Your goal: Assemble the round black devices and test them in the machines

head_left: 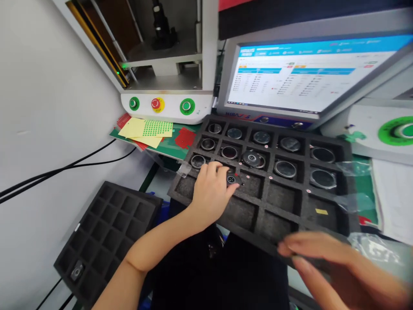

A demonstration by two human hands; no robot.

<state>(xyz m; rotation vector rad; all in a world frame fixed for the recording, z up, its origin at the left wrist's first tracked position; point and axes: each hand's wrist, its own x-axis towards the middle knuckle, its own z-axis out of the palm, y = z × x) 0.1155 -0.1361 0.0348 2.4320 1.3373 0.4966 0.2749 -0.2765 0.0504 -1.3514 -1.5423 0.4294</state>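
My left hand (211,193) reaches over the large black foam tray (284,226), its fingers and thumb closed around a round black watch case (231,179). That case lies in or just over a third-row pocket, back up, its dotted sensor showing. Behind it, another watch case (253,158) sits sensor up in its pocket. Round, dark glass-faced pieces, one of them the disc (285,168), fill the other pockets of the two far rows. My right hand (325,258) is at the tray's near right edge, smeared by motion; whether its fingertips hold anything is unclear.
A second foam tray (103,232) at lower left holds one small dark piece (77,271). Behind stand a press-like machine with buttons (166,105) and a lit monitor (309,77). Yellow sticker sheets (146,131) lie beside the large tray; cables (67,165) run at left.
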